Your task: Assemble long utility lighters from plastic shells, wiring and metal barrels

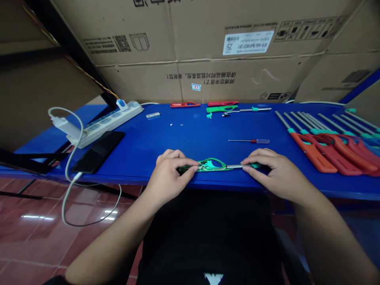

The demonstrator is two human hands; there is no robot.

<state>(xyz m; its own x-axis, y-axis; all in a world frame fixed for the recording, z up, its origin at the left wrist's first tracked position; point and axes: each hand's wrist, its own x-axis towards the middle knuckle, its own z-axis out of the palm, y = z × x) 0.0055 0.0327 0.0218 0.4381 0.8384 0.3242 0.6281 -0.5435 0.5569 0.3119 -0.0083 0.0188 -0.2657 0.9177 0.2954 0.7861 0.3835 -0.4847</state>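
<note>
As I watch the head feed from my remote station, a green plastic utility lighter [208, 166] lies gripped near the front edge of the blue table, lower centre. Its moulded body is an open, looped shell, with a steel tube running right to a teal tip. The left hand [169, 175] is closed, pinching the green body between thumb and fingers. The right hand [276, 174] is closed on the steel tube.

Upper centre: a loose green lighter body [222, 108] and red plastic pieces [185, 105] lie flat. A slim red-handled screwdriver [249, 141] sits just right of centre. At right, red lighters [326, 158] fan out, their steel tubes angled away from me. At left, a white power strip [113, 122] sits beside a black smartphone [97, 151].

Behind, corrugated cartons [190, 39] carry upside-down Chinese print; a white barcode label [248, 42] shows "25", the rest too small to read.
</note>
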